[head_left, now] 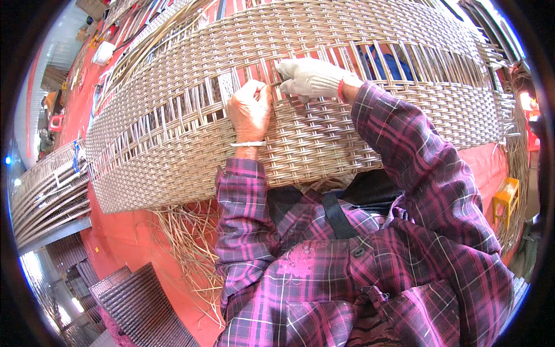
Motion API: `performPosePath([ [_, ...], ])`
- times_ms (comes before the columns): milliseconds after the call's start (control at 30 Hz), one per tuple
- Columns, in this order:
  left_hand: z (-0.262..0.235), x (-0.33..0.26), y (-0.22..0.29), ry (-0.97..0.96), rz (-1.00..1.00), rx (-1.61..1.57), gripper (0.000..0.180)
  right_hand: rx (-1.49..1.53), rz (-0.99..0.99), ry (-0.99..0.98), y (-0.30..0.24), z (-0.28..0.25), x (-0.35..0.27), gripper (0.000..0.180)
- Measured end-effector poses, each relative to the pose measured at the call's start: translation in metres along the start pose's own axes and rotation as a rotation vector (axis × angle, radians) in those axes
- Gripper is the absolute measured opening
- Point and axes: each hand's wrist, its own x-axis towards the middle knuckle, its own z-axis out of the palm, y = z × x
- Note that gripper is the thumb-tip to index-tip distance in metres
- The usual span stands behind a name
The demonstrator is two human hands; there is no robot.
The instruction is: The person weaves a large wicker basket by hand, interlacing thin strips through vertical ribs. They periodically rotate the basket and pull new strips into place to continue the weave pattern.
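Across my front lies a large woven wicker panel (324, 130) in tan strands, tightly woven in bands, with rows of uncovered lengthwise strands between them. Bare, with a white band at the wrist, my left hand (250, 109) is closed in a pinch on a thin wicker strand (276, 84) at the edge of an open row. Just right of it, my right hand (314, 78) wears a white knit glove. Its fingers curl down onto the panel beside the same strand, and what they grip is hidden under the glove.
Loose strands (188, 243) lie on the red floor covering (124, 234) near my left. Curved woven panels (49, 194) are stacked at far left, with a dark woven piece (141, 306) at lower left. A yellow stool (506, 199) stands at right.
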Motion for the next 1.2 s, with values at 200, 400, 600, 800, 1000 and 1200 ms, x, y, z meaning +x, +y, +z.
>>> performPosePath([
  [200,0.015,-0.009,0.01,0.085,0.056,-0.025,0.008,0.79,-0.055,0.174,0.016,-0.001,-0.014,0.015],
  [400,0.02,0.002,0.032,0.144,0.333,0.092,0.013,0.726,-0.013,0.388,0.034,-0.034,-0.072,0.009],
  [600,0.046,0.004,0.061,-0.136,0.462,0.14,0.015,0.549,-0.248,0.515,0.042,-0.014,-0.085,0.01],
  [800,0.032,0.004,0.049,-0.04,0.046,-0.103,0.003,0.302,-0.107,0.5,0.039,-0.01,-0.061,0.022],
  [1000,0.04,-0.004,0.042,-0.029,0.375,0.518,0.008,-0.141,-0.017,0.179,0.03,-0.022,-0.026,0.021],
  [1200,0.053,0.005,0.034,0.028,0.181,0.036,0.012,0.143,0.022,-0.019,0.032,-0.036,-0.031,0.018],
])
